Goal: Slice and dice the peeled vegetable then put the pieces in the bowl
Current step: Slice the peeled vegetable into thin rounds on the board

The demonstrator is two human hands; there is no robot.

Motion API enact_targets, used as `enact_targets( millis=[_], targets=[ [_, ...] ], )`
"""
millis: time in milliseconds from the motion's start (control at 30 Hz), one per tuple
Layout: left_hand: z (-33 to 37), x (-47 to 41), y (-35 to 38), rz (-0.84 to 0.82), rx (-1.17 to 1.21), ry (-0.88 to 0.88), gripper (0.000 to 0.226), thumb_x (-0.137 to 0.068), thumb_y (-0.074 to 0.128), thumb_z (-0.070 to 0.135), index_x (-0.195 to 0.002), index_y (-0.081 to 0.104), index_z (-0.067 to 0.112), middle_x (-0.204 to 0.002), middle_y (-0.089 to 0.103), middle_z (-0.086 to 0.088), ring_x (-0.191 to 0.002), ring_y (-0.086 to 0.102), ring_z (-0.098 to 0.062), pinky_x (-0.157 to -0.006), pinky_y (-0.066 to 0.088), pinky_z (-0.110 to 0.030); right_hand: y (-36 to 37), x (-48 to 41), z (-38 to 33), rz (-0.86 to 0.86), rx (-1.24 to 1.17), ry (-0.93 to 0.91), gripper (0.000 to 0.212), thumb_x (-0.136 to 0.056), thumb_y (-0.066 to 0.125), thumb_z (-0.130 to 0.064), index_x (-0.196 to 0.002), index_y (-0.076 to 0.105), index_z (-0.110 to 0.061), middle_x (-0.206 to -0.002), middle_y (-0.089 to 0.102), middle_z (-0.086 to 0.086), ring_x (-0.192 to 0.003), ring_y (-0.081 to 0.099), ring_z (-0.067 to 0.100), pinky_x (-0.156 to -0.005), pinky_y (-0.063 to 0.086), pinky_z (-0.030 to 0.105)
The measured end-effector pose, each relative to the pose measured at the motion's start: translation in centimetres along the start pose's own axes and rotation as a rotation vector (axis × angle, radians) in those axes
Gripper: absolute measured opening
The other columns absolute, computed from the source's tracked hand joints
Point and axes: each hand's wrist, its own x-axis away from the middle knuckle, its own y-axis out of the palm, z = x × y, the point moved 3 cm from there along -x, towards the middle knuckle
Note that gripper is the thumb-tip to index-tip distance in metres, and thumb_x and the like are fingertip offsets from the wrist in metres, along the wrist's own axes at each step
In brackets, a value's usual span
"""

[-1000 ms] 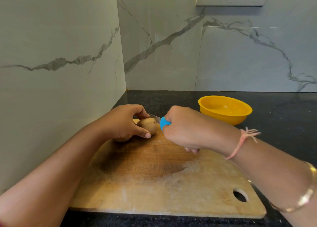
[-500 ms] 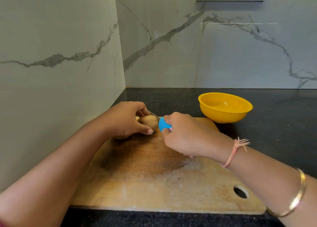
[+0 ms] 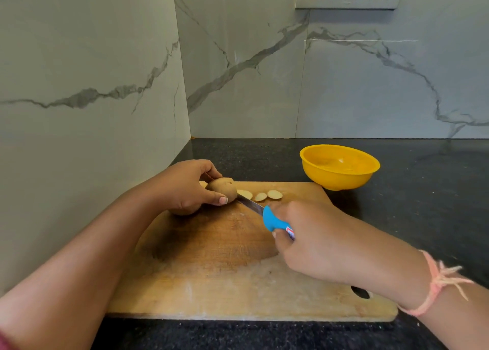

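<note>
The cutting board (image 3: 211,283) lies on the counter (image 3: 423,204), the bowl (image 3: 340,167) just behind its far right corner. The potato (image 3: 222,189) sits at the board's far left, gripped by the left hand (image 3: 185,188), with three slices (image 3: 260,196) just right of it (the knife (image 3: 268,217) reaches in between, gripped nearer by the right hand (image 3: 317,244)).

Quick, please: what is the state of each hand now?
Left hand: holds the potato on the board.
Right hand: grips the knife.
</note>
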Motion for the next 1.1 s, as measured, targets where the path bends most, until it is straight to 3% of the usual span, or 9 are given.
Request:
enact_targets(
  millis=[133,300,500,600,700,867,1000,1100],
  targets=[
    [0.0,0.0,0.0,-0.003,0.022,-0.006,0.039,-0.076,0.077,0.032,-0.106,0.05,0.032,-0.127,0.055,0.005,-0.114,0.048,-0.013,-0.092,0.038,-0.026,-0.7,1.5,0.5,0.075,0.006,-0.002,0.037,-0.096,0.039,-0.034,-0.133,0.042,-0.03,-0.087,0.048,-0.01,-0.065,0.043,0.005,-0.051,0.032,0.017],
    [-0.1,0.3,0.0,-0.008,0.058,0.008,0.039,-0.077,0.077,0.031,-0.106,0.05,0.032,-0.127,0.055,0.005,-0.111,0.048,-0.011,-0.092,0.039,-0.026,-1.2,1.7,0.7,0.118,0.004,0.054,0.034,-0.098,0.038,-0.032,-0.131,0.046,-0.026,-0.076,0.045,-0.013,-0.062,0.047,0.003,-0.045,0.029,0.013],
    [-0.2,0.2,0.0,0.002,0.057,0.006,0.041,-0.075,0.078,0.033,-0.106,0.051,0.033,-0.126,0.056,0.006,-0.111,0.05,-0.012,-0.096,0.041,-0.029,-1.7,0.9,-1.0,0.17,-0.086,-0.011,0.035,-0.099,0.036,-0.033,-0.134,0.043,-0.028,-0.086,0.049,-0.01,-0.065,0.041,0.002,-0.048,0.025,0.015],
    [-0.2,0.1,0.1,0.005,0.056,0.006,0.038,-0.076,0.077,0.034,-0.102,0.049,0.035,-0.123,0.056,0.007,-0.105,0.049,-0.01,-0.095,0.043,-0.029,-1.3,0.4,-1.7,0.186,-0.111,-0.028,0.043,-0.1,0.035,-0.033,-0.143,0.034,-0.026,-0.107,0.056,-0.004,-0.078,0.045,0.006,-0.056,0.033,0.015],
    [-0.2,0.0,0.1,0.007,0.063,0.005,0.037,-0.076,0.077,0.034,-0.1,0.049,0.035,-0.122,0.056,0.008,-0.103,0.049,-0.009,-0.092,0.043,-0.028,-1.0,0.1,-2.2,0.165,-0.089,-0.008,0.048,-0.1,0.035,-0.033,-0.147,0.026,-0.025,-0.122,0.055,-0.002,-0.097,0.051,0.011,-0.076,0.042,0.019],
    [0.0,-0.1,0.1,0.011,0.081,-0.008,0.036,-0.076,0.077,0.032,-0.1,0.051,0.034,-0.119,0.055,0.009,-0.101,0.051,-0.01,-0.087,0.043,-0.025,-1.1,-0.8,-3.2,0.117,0.033,0.015,0.039,-0.098,0.04,-0.029,-0.137,0.038,-0.022,-0.105,0.057,-0.001,-0.084,0.047,0.012,-0.07,0.043,0.022],
    [-0.1,-0.1,0.1,0.01,0.09,-0.02,0.035,-0.076,0.078,0.031,-0.099,0.052,0.034,-0.12,0.057,0.008,-0.101,0.052,-0.011,-0.086,0.043,-0.026,-2.2,-2.2,-3.5,-0.018,0.015,0.029,0.03,-0.096,0.044,-0.022,-0.125,0.048,-0.018,-0.079,0.047,-0.005,-0.068,0.049,0.009,-0.052,0.038,0.017],
    [0.0,0.0,0.1,0.012,0.089,-0.023,0.036,-0.075,0.078,0.031,-0.1,0.052,0.034,-0.123,0.057,0.007,-0.102,0.052,-0.011,-0.087,0.045,-0.026,-3.1,-2.8,-3.8,-0.059,-0.004,0.036,0.034,-0.096,0.043,-0.023,-0.129,0.046,-0.018,-0.067,0.045,-0.003,-0.049,0.046,0.008,-0.04,0.038,0.014]
  ],
)
